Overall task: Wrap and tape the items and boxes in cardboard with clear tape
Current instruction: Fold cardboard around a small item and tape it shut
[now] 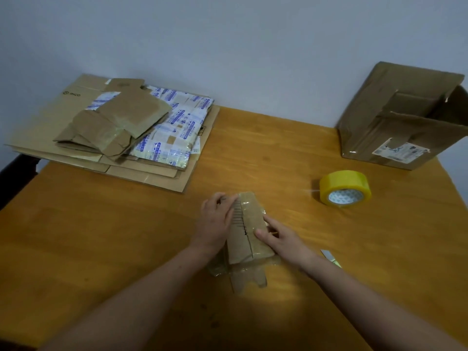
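Left of the tape roll (345, 187), a cardboard-wrapped parcel (249, 224) is pressed by the flat-fingered left hand (217, 220) and right hand (282, 238), tape apparently being smoothed; its loose end flaps are judged due next.

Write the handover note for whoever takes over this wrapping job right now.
Left hand: flat against the left side of the cardboard bundle.
Right hand: fingers pressing its right side.
Bundle: on the table, folded shut and partly taped. The near end is still loose, with tape hanging.
Tape roll: to the right, apart from the bundle.
Small blade: by the right forearm.
Flattened cardboard stack: back left.
Open box: back right.
Left: tape the near end.
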